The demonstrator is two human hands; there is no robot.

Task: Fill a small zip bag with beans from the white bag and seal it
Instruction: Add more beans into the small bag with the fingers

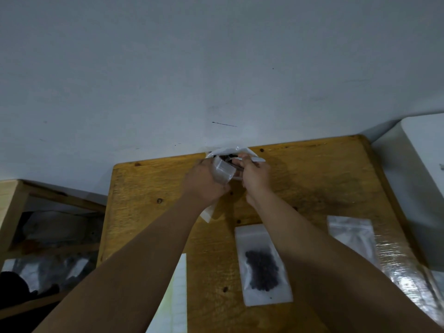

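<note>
- Wooden table [149,188] fills the lower middle of the frame. At its far edge, upper centre, sits the white bag [228,151] with its mouth open and dark beans [225,156] just showing inside.
- The left hand [206,181] has its fingers curled round the small zip bag [222,173] and holds it right at the white bag's mouth. The zip bag looks clear, so I judge the filling has hardly begun.
- The right hand [254,175] is just beside it, fingers curled and pinching a pale strip [258,159]. Whether that strip is a scoop handle or the white bag's rim is too small to tell.
- To do this step well, keep the zip bag's mouth spread wide and directly over the white bag, so stray beans fall back in rather than onto the table.
- Move small loads, and stop short of the zip track, since a bean caught in the track would likely spoil the seal.
- A filled zip bag [262,263] lies flat at lower centre and is a fair guide to the amount. Empty pouches [350,234] lie at lower right.
</note>
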